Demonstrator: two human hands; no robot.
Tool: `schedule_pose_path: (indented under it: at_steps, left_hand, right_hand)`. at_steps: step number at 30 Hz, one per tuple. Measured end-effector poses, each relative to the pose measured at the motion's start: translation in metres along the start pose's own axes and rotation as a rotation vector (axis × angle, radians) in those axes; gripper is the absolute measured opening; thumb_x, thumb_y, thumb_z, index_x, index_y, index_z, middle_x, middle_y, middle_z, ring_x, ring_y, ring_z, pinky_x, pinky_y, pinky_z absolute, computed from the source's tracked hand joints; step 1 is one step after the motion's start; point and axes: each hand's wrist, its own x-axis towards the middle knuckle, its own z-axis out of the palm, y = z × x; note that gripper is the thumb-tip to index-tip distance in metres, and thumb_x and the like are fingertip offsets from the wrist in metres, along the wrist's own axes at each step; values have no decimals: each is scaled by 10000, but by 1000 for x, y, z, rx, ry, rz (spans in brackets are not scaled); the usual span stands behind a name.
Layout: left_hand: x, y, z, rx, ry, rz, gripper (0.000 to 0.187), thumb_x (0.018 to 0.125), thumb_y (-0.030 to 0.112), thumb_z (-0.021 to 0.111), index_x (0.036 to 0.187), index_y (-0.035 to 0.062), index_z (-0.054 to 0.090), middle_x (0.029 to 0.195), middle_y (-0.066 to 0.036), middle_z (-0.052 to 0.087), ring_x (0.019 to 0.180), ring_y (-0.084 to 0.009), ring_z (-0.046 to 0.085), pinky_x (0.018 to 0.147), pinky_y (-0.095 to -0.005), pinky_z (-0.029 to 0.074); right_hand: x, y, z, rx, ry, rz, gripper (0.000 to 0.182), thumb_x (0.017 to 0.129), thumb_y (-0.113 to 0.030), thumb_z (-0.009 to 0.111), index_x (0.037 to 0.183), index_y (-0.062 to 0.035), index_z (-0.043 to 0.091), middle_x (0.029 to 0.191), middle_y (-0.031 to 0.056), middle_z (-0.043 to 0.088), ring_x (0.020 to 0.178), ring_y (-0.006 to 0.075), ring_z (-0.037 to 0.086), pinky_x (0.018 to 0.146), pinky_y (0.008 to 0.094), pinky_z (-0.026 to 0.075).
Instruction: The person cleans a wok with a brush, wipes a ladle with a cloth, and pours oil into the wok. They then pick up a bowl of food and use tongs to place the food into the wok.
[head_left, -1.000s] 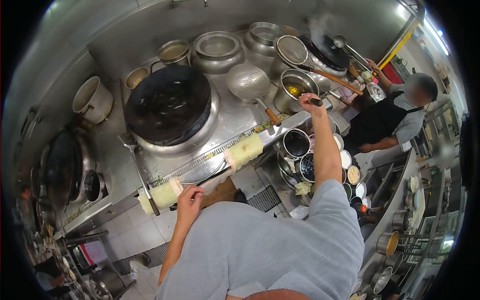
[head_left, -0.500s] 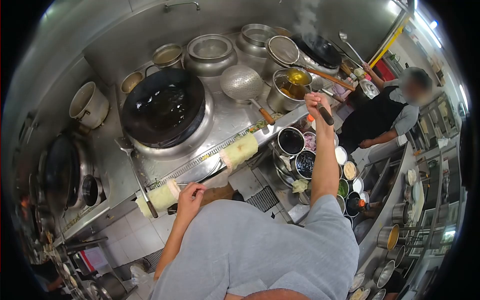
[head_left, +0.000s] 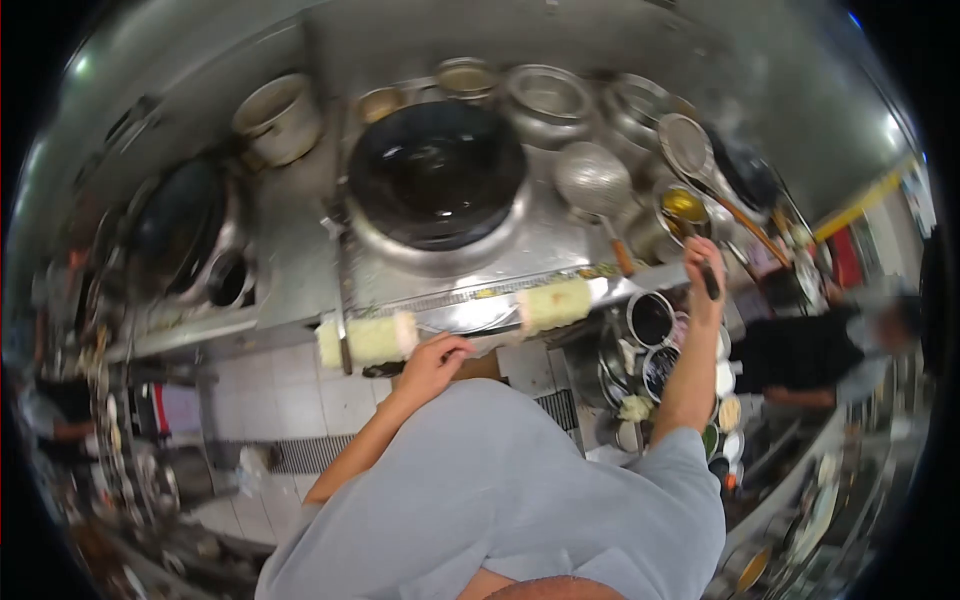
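Note:
My right hand (head_left: 705, 265) is closed around the handle of a ladle (head_left: 684, 207), whose bowl holds yellow oil. That bowl is over a metal pot (head_left: 662, 218) at the back right of the stove. My left hand (head_left: 432, 362) hangs by the stove's front rail with its fingers loosely curled, and I see nothing in them. Close to it, a pale green cloth (head_left: 368, 342) is wrapped on the rail. A large black wok (head_left: 437, 175), shiny inside, sits on the burner ahead. A perforated skimmer (head_left: 592, 180) lies between the wok and the pot.
A long-handled spatula (head_left: 338, 270) lies across the stove edge at left, near a second wok (head_left: 180, 228). A wire strainer (head_left: 686, 146) rests by the oil pot. Containers of dark sauce (head_left: 651, 318) stand below my right arm. Another person (head_left: 800, 352) stands at right.
My view has turned, so the stove, wok and other person appear shifted, with some blur. My right hand still holds the ladle over the pot, its bowl still with oil.

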Motion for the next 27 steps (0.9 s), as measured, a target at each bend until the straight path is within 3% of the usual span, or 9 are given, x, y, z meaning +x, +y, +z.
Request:
schedule_pose_path:
  at_steps: [1,5,11,14,17,19,22,24,27]
  left_hand:
    - [-2,-2,-2,-2,5,-16,129,894,69,577,981,27,663,902,-78,640,785,-201,606,675,-293,477]
    - [-4,-5,-8,-18,25,-13,131,900,86,577,982,31,664,930,-75,651,791,-202,609,683,-305,480]
    - [-3,-3,-13,-56,2,-23,127,900,100,590,981,40,668,923,-81,665,800,-208,609,682,-309,479]
    - [9,2,-27,169,-64,-183,146,889,143,625,970,32,675,904,-93,677,805,-241,618,685,-346,483]
    - [45,-31,-37,419,170,177,241,866,187,655,1058,42,670,1066,-123,658,944,-290,605,801,-396,481]
    - [72,-22,-48,501,245,336,449,841,217,678,1249,55,583,1306,-146,543,1203,-329,501,987,-456,414]
    - [104,-37,-50,711,222,285,631,826,226,691,1389,75,448,1463,-140,387,1367,-352,332,1101,-507,307]
    - [117,-52,-47,733,187,229,688,801,230,700,1402,48,419,1461,-142,399,1381,-338,327,1102,-501,302]
    - [124,-61,-47,747,152,173,677,799,228,699,1391,41,430,1448,-144,412,1375,-338,337,1095,-498,314]
  right_hand:
    - [10,-4,0,-93,34,-62,174,974,-42,406,800,-40,408,621,-11,404,507,68,425,479,202,356]
    - [38,6,44,-151,-30,27,103,979,-27,378,929,54,418,657,4,414,488,68,428,446,213,362]
    - [79,90,131,15,-229,216,286,990,-75,388,1138,169,385,740,45,435,519,67,441,470,223,372]
    - [109,144,141,81,-261,271,317,979,-67,409,1182,171,354,748,47,444,502,68,453,457,228,378]
    - [138,201,132,132,-209,379,287,958,-44,424,1161,148,361,704,26,455,492,70,453,463,230,389]
    - [160,242,113,208,-188,479,283,939,-9,414,1155,160,344,742,33,457,485,68,463,447,232,388]
    - [179,289,95,29,-147,584,170,926,-5,449,1040,120,426,681,7,440,500,69,464,460,239,382]
    - [185,313,88,-102,-8,577,77,915,-43,487,954,7,444,646,-4,441,484,79,425,471,235,386]
    - [185,330,110,-1003,142,407,190,908,-52,500,1089,-9,460,679,22,477,483,89,445,437,277,396]
